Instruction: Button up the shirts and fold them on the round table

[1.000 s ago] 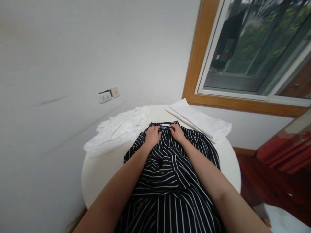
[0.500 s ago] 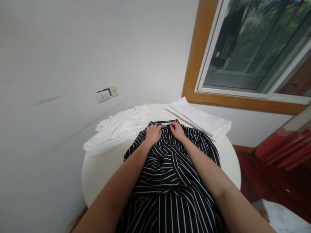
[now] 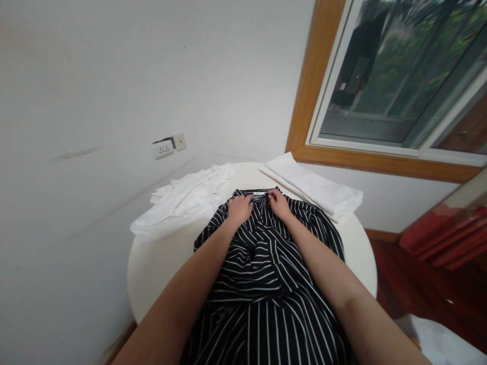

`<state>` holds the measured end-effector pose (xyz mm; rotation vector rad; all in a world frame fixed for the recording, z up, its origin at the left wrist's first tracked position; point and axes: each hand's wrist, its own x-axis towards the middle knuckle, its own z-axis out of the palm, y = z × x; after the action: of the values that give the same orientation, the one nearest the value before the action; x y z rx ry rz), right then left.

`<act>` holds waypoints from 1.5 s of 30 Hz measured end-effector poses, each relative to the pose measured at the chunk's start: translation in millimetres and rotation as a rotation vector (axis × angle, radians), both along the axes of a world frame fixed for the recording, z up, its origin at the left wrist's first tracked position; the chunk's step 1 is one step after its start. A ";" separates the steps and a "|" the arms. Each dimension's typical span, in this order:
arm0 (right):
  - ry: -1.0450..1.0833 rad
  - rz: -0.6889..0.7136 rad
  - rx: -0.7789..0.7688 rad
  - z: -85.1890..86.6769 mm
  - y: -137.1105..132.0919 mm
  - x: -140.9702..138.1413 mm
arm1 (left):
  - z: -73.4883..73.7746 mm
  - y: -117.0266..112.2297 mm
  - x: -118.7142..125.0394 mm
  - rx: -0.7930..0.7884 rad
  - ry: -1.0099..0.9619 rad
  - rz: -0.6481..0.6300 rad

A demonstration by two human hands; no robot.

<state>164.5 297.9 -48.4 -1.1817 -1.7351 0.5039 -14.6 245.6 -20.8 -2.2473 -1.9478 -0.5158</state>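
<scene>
A black shirt with white stripes (image 3: 262,268) lies crumpled across the round table, its collar at the far end and its lower part hanging toward me. Inside the collar a white label (image 3: 260,193) shows. My left hand (image 3: 239,209) rests on the shirt just left of the label, its fingers closed on the collar's edge. On the other side, my right hand (image 3: 279,204) pinches the cloth at the right of the collar. Both forearms reach over the shirt, and some fingertips are hard to see.
White crumpled cloth (image 3: 182,203) lies on the left of the white round table (image 3: 160,279). A folded white cloth (image 3: 315,185) sits at the back right. Wall and window frame (image 3: 380,165) stand close behind. Something white (image 3: 449,339) is at the lower right.
My right hand has shifted very slightly to the right along the collar. My left hand and the shirt look almost the same.
</scene>
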 end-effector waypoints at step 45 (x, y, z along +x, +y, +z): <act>-0.250 0.097 -0.025 13.9 -16.1 -4.7 | -4.2 10.2 -9.0 0.117 -0.395 -0.024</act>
<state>159.8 281.8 -34.5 -1.2241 -2.0123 0.4508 -23.6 255.8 -24.9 -2.2279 -1.9918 -1.1200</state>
